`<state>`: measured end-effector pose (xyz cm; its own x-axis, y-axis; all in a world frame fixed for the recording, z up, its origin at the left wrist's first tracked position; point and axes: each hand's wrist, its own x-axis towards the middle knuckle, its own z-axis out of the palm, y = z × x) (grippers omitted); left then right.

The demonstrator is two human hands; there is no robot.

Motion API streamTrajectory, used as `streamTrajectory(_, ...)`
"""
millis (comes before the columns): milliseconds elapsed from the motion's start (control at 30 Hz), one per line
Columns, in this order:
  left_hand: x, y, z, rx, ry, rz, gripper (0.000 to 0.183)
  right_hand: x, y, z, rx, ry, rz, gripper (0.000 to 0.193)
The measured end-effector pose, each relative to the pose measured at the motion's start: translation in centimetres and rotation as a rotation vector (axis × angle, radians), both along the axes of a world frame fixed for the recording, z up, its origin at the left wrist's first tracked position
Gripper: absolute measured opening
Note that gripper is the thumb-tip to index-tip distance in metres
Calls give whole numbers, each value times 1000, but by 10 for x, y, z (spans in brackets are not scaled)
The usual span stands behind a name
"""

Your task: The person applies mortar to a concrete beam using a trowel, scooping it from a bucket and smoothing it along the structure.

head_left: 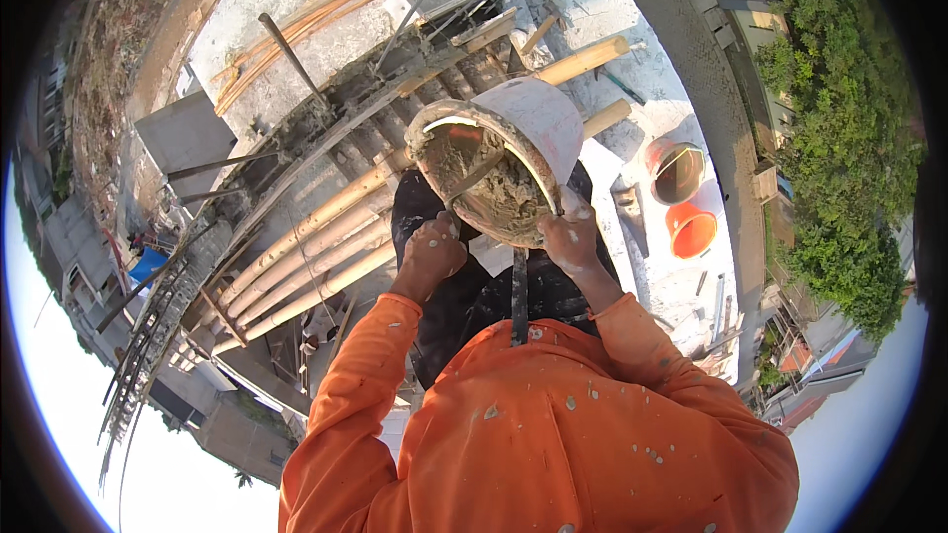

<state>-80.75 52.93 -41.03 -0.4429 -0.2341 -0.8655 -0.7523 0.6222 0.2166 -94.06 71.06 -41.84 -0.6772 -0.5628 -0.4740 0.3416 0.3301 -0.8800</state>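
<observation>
In front of my body a pale bucket (538,114) is tilted with its mouth toward me, its rim crusted with mortar. Wet grey-brown mortar (506,192) lies inside. My right hand (571,234) is closed on the near right part of the rim. To the left of it, my left hand (434,250) makes a fist at the bucket's mouth, round the handle end of a trowel (478,178); the handle itself is hidden by the fingers. The trowel's narrow blade, seen nearly edge-on, reaches into the bucket over the mortar.
Round poles (321,252) run below on the left, beside open slab edges and upright rebar (294,61). To the right, an orange bucket (693,231) and a mortar-stained bucket (677,174) sit on a white surface. Long timber strips (326,15) lie at the far left.
</observation>
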Motion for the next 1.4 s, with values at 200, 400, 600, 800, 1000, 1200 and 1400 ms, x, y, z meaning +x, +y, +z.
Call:
streamTrajectory(200, -12, -65, 33, -345, 108, -151, 22, 5, -13, 10, -19, 0, -82, 15)
streamTrajectory(400, -6, -56, -62, -22, -61, -272, 28, 3, -14, 34, -177, -216, -120, 9)
streamTrajectory(600, -1, -13, -113, 161, 274, -817, 21, -10, 12, 22, 42, 17, 218, 11)
streamTrajectory(800, 14, -2, -92, 193, 446, -859, 18, -19, 6, 28, 144, -33, 404, 39)
streamTrajectory(1000, 3, -6, -60, 272, 398, -629, 23, -23, -5, 35, 88, -201, 156, 37)
streamTrajectory(1200, 7, 5, -49, 240, 495, -383, 35, -17, -12, 30, -71, -387, -4, 47)
streamTrajectory(1400, 25, 1, -33, 320, 337, -329, 48, -23, -28, 38, -22, -382, -46, 46)
